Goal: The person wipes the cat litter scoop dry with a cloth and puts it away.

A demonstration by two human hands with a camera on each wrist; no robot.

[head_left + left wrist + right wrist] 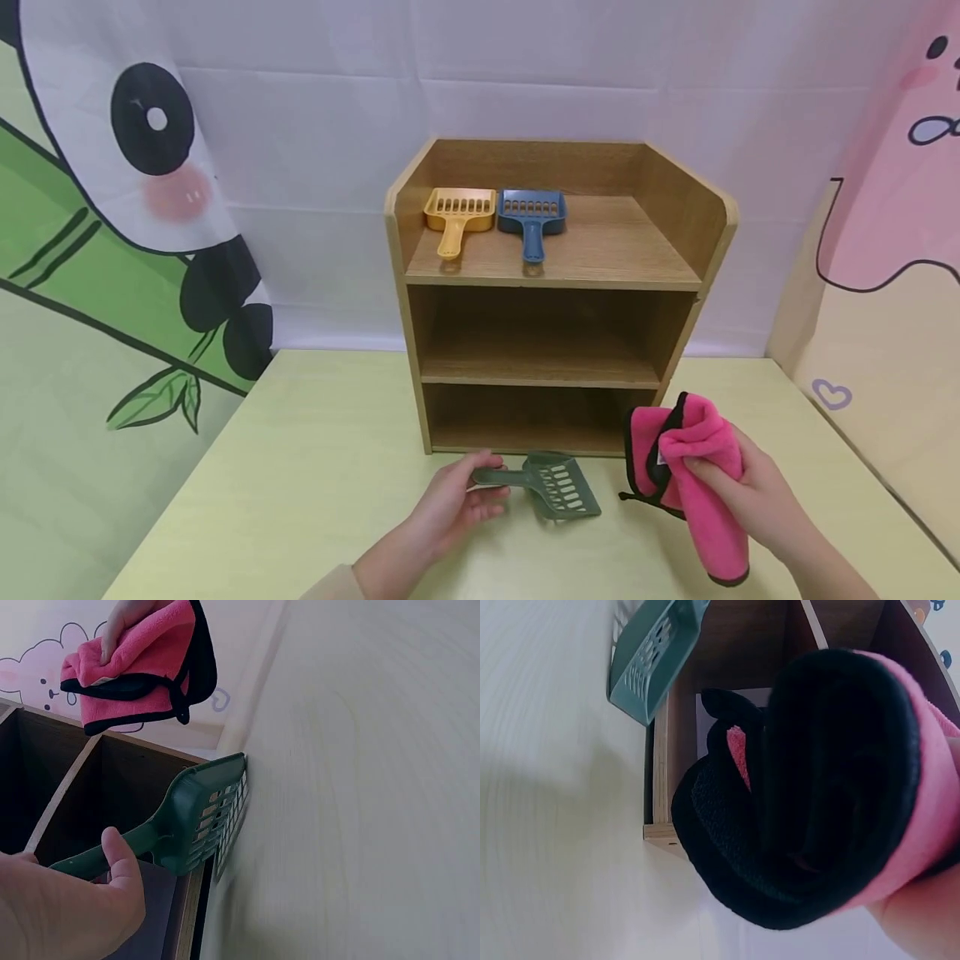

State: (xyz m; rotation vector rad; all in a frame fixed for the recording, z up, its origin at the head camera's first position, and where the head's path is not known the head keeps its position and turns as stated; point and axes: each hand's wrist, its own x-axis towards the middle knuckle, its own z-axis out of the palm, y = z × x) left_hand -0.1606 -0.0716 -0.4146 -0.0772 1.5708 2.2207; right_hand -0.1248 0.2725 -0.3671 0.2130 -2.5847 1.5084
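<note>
A dark green slotted litter scoop (558, 487) is in front of the wooden shelf's lowest opening. My left hand (457, 498) pinches its handle between thumb and fingers, and the scoop's head points right. In the left wrist view the scoop (196, 814) appears tilted, its slotted face toward the tabletop. My right hand (757, 492) grips a folded pink cloth (712, 467) with black edging, held above the table to the right of the scoop. The right wrist view shows the cloth (922, 802) close up, its rolled black-edged end covering much of the shelf.
A wooden shelf unit (540, 377) with three levels stands at the back of the pale yellow table (322, 467). On its top level lie a yellow litter scoop (454, 218) and a blue one (532, 218), side by side at the left. A cartoon-printed curtain (322, 150) hangs behind.
</note>
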